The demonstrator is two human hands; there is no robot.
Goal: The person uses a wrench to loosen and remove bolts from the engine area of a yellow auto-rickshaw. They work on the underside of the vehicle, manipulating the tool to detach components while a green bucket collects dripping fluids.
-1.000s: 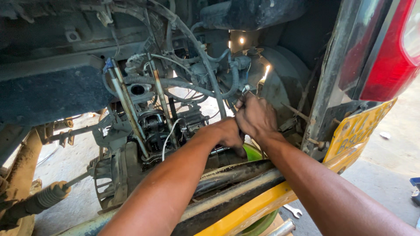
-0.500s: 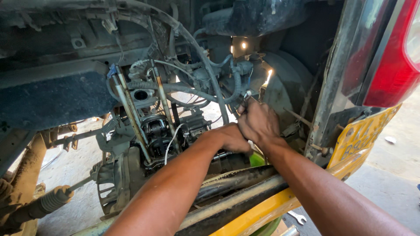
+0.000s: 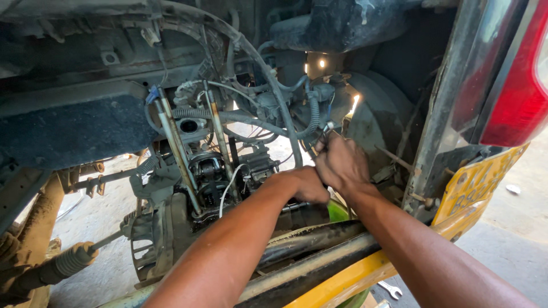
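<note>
Both arms are reaching from the bottom edge into the open rear underside of a vehicle. The right hand (image 3: 341, 164) is sitting higher, its back turned toward the camera, and its fingers (image 3: 324, 149) are curling tightly around a small metal fitting (image 3: 327, 129) where a thin cable is meeting a grey corrugated hose (image 3: 313, 114). Only the shiny tip of that fitting is showing above the knuckles; the rest is buried in the grip, so its shape is hard to make out.

The left hand (image 3: 305, 183) is lying just below and touching the right one, knuckles up, fingers folded under. Whether it is gripping anything cannot be told, since the palm side is facing away and the right hand is covering part of it.

Behind the hands, a tangle of hoses and white wires is running across a dark engine block (image 3: 208, 174), much of it in shadow. Two thin upright rods (image 3: 174, 148) are standing to the left of it. A round dark drum (image 3: 382, 120) is sitting beyond the right hand, half lost in darkness, with bright spots of light breaking through. A red tail lamp (image 3: 516, 85) is being cut off by the right edge, a yellow plate (image 3: 476, 185) hanging below it. A shock absorber (image 3: 54, 268) is lying at lower left, and a spanner (image 3: 390, 289) on the ground is partly hidden by the right forearm.
</note>
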